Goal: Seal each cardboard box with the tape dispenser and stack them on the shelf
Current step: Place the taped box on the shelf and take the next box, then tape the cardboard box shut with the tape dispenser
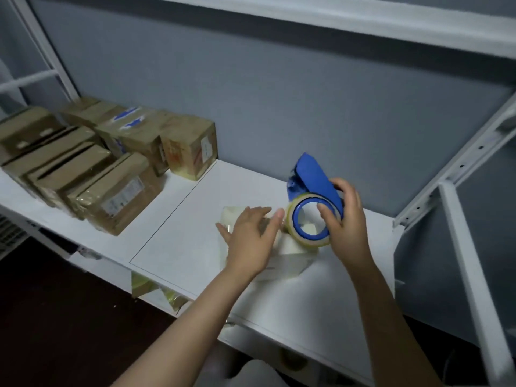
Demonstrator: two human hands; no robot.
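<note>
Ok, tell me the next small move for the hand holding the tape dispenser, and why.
Probably lower the tape dispenser so its tape end meets the top of the pale box, near the left hand. The right hand grips the dispenser right beside the box, seemingly just off its surface, while the left hand rests flat on top and appears to steady it for taping.
</note>
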